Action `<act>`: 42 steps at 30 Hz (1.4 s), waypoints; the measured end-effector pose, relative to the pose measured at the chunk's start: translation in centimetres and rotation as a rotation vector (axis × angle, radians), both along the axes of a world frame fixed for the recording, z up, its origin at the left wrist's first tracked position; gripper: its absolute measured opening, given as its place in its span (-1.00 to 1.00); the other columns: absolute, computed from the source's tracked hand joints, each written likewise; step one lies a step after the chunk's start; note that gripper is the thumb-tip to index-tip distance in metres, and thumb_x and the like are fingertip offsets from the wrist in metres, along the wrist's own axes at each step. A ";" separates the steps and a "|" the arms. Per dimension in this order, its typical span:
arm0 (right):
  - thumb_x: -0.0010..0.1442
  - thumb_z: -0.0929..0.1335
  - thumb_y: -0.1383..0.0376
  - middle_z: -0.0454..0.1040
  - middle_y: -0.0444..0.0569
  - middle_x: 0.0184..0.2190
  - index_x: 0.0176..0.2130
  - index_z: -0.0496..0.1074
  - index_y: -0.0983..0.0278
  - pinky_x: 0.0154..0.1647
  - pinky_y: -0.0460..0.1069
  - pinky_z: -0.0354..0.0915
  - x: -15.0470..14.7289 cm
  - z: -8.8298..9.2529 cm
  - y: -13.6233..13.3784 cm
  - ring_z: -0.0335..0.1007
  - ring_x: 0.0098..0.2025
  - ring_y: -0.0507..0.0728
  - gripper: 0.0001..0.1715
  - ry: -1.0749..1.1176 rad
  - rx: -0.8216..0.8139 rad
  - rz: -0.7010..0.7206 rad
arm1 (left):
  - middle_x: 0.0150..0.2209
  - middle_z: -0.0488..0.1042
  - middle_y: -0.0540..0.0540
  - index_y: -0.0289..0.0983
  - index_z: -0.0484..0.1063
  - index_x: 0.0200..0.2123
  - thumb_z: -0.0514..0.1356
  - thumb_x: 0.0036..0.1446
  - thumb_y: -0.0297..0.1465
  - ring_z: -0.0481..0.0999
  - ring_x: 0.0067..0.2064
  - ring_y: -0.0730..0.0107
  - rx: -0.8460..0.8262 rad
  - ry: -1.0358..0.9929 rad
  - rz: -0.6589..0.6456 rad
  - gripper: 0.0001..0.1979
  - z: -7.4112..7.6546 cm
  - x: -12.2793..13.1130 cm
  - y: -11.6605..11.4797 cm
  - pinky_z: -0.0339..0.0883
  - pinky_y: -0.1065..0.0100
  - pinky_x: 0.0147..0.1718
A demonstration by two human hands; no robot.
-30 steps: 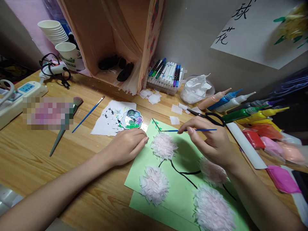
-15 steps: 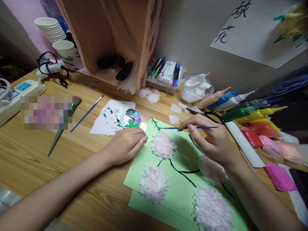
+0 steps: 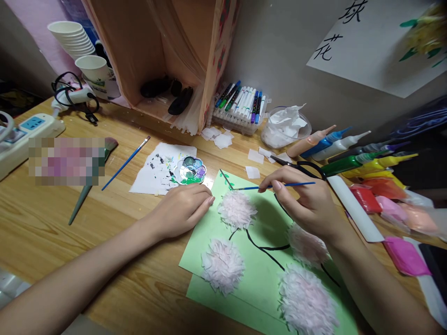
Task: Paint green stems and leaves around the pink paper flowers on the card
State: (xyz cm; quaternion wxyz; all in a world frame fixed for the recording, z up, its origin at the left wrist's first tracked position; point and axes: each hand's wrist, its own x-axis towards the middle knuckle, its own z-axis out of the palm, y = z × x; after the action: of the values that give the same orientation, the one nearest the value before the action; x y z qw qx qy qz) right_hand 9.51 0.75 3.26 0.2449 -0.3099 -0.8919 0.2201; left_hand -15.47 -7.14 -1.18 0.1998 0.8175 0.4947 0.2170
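Note:
My right hand (image 3: pixel 303 200) pinches a thin blue paintbrush (image 3: pixel 279 186), its tip touching green marks near the top corner of a light green sheet (image 3: pixel 258 274). Several fluffy pink tissue flowers (image 3: pixel 236 209) with black stems are stuck on that sheet. My left hand (image 3: pixel 183 209) rests with curled fingers on the sheet's left edge, pressing it to the wooden table (image 3: pixel 52 223). A small flower-shaped paint palette (image 3: pixel 190 170) sits on a smeared white paper just beyond my left hand.
Black scissors (image 3: pixel 300 167) lie behind my right hand. Paint bottles (image 3: pixel 349 153) and coloured clay packs (image 3: pixel 401 251) line the right side. A marker box (image 3: pixel 240 107), a bowl of tissue (image 3: pixel 285 125), a spare blue brush (image 3: pixel 125 163), paper cups (image 3: pixel 75 39) and a power strip (image 3: pixel 28 135) stand farther back.
The brush tip has shifted slightly over the green marks at the sheet's corner. My left hand has stayed put on the sheet's edge.

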 end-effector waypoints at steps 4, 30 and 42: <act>0.28 0.20 0.37 0.50 -0.08 -0.40 -0.31 0.40 0.21 -0.30 -0.01 0.27 0.0 0.0 0.0 0.43 -0.34 0.07 -0.78 0.002 -0.024 -0.014 | -0.29 0.53 -0.12 -0.30 0.45 -0.27 -0.12 0.33 -0.37 0.50 -0.23 0.34 0.006 0.007 0.001 -0.65 0.0 0.0 0.0 0.37 0.28 -0.21; 0.35 0.16 0.13 0.49 -0.07 -0.44 -0.42 0.41 0.20 -0.42 -0.03 0.33 -1.5 0.0 4.0 0.43 -0.43 0.04 -0.58 0.193 -0.061 -0.034 | -0.28 0.53 -0.11 -0.30 0.46 -0.30 -0.12 0.32 -0.39 0.50 -0.23 0.35 0.025 -0.011 -0.010 -0.64 -0.2 -0.1 0.1 0.37 0.30 -0.22; 0.32 0.18 0.05 0.42 -0.10 -0.51 -0.42 0.34 0.19 -0.44 -0.02 0.36 -2.2 -2.1 6.5 0.43 -0.46 0.05 -0.60 0.276 -0.337 -0.011 | -0.28 0.53 -0.13 -0.34 0.46 -0.31 -0.07 0.30 -0.46 0.49 -0.23 0.33 0.046 -0.070 -0.023 -0.70 -0.5 -0.2 0.3 0.36 0.29 -0.23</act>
State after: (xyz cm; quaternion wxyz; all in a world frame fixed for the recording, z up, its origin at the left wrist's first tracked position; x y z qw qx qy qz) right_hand 7.33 7.29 1.11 0.3104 -0.3184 -0.7988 0.4052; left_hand -15.64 -6.87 -1.73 0.2006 0.8195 0.4727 0.2544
